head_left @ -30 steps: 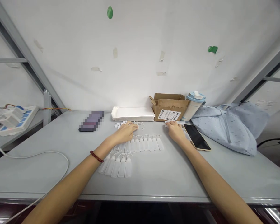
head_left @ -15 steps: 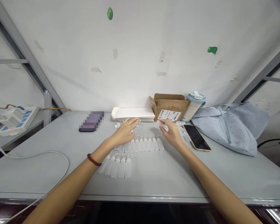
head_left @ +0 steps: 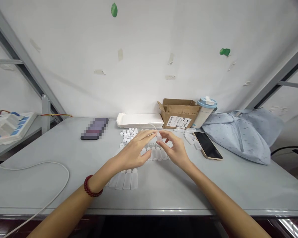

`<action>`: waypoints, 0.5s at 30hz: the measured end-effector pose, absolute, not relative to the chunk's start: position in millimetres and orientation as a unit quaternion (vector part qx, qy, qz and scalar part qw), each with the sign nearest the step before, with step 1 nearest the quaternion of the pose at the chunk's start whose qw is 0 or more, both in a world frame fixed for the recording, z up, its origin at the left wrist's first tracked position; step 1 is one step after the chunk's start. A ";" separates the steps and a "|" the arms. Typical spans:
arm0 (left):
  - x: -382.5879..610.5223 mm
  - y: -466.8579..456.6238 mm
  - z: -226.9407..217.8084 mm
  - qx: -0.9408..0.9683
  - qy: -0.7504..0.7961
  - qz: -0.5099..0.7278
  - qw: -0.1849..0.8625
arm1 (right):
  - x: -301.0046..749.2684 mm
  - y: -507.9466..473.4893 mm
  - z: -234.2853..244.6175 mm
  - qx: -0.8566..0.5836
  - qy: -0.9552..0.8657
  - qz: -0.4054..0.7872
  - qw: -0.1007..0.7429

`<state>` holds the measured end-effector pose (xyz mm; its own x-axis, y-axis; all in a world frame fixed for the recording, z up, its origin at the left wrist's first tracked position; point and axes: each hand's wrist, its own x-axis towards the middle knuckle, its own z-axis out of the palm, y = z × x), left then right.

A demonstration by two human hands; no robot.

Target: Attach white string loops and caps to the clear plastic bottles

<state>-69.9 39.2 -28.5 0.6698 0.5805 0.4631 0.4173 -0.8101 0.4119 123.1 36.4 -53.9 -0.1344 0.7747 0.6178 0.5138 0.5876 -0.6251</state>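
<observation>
A small frosted plastic bottle (head_left: 159,136) is pinched upright between the thumb and fingers of my right hand (head_left: 175,147). My left hand (head_left: 135,150) meets the bottle's top with its fingertips, its thumb held apart below. From those fingertips a thin white cord (head_left: 153,126) curves up; the exact grip on it is partly hidden. Under and between the hands lies a row of similar frosted bottles (head_left: 159,154) with cords. A second row of bottles (head_left: 127,180) lies nearer the table's front edge, partly covered by my left wrist. Small white caps (head_left: 129,135) are heaped behind my left hand.
Loose frosted pieces (head_left: 189,138) lie beside a phone (head_left: 208,145) at right. Behind stand a white stack (head_left: 140,120), a cardboard box (head_left: 180,114) and a lidded cup (head_left: 204,114). A blue cloth bag (head_left: 238,137), another phone (head_left: 94,129) and a white cable (head_left: 64,165) flank the work.
My right hand has come left with a frosted bottle from near the loose pieces. My left hand has moved slightly right and nearer, and the two hands now meet at the bottle.
</observation>
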 end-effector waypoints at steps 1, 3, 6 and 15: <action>-69.8 39.2 -28.6 0.900 0.275 0.304 0.145 | 123.4 36.5 -55.5 -0.433 -0.747 0.115 0.492; -69.4 38.7 -28.6 0.896 0.273 0.313 0.158 | 123.8 36.7 -59.4 -0.428 -0.761 0.074 0.482; -69.2 37.5 -27.7 0.889 0.267 0.331 0.170 | 124.6 36.8 -63.6 -0.418 -0.781 0.013 0.463; -68.1 35.4 -28.1 0.880 0.251 0.362 0.177 | 125.6 37.9 -63.4 -0.388 -0.817 -0.082 0.419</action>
